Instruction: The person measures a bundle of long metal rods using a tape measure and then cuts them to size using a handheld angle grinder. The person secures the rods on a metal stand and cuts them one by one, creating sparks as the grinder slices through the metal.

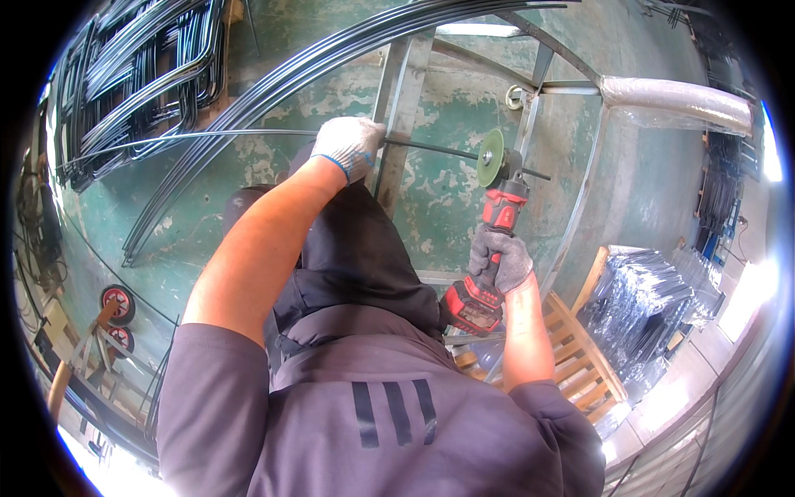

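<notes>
My left hand [349, 142], in a white knit glove with a blue cuff edge, is closed around a long thin metal rod [431, 149]. The rod runs from far left across to the right, passing by the tool's disc. In a grey glove, my right hand [502, 258] grips the handle of a red and black cordless angle grinder [503, 209]. Its green disc [490, 157] stands upright at the rod, whose short end [537, 174] shows beyond the grinder head. Whether disc and rod touch, I cannot tell.
A bundle of long metal rods [273, 87] curves across the upper left, near stacked bent tubes [141, 74]. A metal frame [406, 83] stands ahead of me, with a plastic-wrapped bar [679, 101] at right. Wrapped rods [642, 298] lie by a wooden pallet [580, 356]. Red-hubbed wheels [118, 305] are at left.
</notes>
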`<state>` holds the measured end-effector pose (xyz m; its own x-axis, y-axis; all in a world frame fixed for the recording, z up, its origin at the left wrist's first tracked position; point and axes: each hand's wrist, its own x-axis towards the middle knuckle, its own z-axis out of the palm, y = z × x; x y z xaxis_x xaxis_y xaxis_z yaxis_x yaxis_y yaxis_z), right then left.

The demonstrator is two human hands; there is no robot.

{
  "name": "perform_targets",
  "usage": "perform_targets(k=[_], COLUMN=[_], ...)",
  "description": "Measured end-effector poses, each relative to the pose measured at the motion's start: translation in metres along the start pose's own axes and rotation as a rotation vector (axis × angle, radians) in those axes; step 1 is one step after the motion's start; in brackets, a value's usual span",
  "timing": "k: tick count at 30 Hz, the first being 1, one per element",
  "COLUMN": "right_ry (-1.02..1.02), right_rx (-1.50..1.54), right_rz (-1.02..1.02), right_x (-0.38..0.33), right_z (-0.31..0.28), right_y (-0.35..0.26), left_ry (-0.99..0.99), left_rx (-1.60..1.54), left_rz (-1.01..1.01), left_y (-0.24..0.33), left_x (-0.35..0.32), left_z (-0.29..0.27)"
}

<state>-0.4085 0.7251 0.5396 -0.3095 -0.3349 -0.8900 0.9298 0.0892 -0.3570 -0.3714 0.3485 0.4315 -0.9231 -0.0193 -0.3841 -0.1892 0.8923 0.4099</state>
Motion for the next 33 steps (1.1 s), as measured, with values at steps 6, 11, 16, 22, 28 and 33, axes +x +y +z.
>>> perform_targets(k=[6, 11, 16, 22, 28, 33], right_ry=[0.003, 0.026, 0.036, 0.061, 0.081, 0.083], right_rx=[-0.008, -0.029, -0.032, -0.033, -0.084, -0.131], right_rz=[0.003, 0.002, -0.003, 0.007, -0.020, -0.017], right_x=[0.001, 0.000, 0.001, -0.002, -0.003, -0.003], right_z=[-0.002, 0.001, 0.001, 0.007, 0.011, 0.011], right_y=[0.001, -0.001, 0.000, -0.002, -0.002, -0.003], left_ry=[-0.005, -0.001, 0.005, 0.032, 0.015, 0.021], left_rx=[-0.005, -0.025, -0.016, -0.029, -0.013, -0.026], left_rz=[-0.004, 0.000, 0.003, 0.008, 0.003, -0.003], left_y=[0.000, 0.000, -0.002, -0.001, -0.001, -0.003], left_x=[0.000, -0.002, -0.002, -0.004, -0.005, -0.004], left_z=[-0.001, -0.002, -0.001, -0.003, -0.004, -0.001])
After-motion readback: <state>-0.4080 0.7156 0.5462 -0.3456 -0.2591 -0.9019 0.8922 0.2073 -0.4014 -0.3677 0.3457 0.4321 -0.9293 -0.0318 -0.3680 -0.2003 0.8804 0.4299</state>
